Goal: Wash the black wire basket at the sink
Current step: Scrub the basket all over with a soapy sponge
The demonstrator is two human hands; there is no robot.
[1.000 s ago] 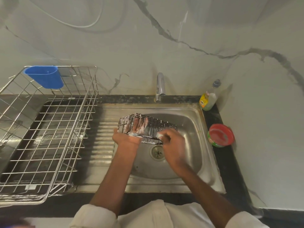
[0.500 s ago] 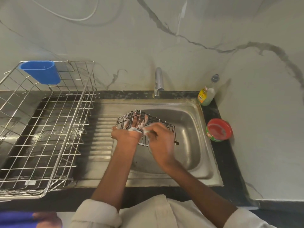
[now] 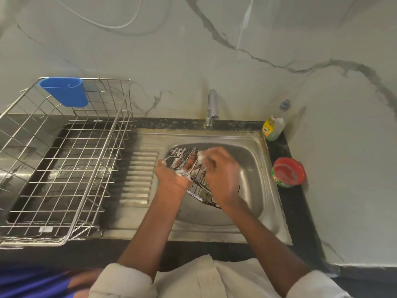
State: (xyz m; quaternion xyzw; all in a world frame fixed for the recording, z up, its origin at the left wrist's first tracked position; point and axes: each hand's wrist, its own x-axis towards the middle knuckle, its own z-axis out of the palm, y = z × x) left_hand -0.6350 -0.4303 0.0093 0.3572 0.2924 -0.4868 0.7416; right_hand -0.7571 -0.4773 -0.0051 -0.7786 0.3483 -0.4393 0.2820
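Since half a second ago we see the right hand slid up over the basket's far end, and the basket now tilted, near end dropping toward the drain. Left to right: dish rack with blue cup on the drainboard; left hand with fingers curled through the wires, gripping the black wire basket; right hand with fingers curled on a soapy scrubber, pressed on the wires. Basket sits held over the sink, long axis running far-left to near-right. Soap bottle and red tub at right.
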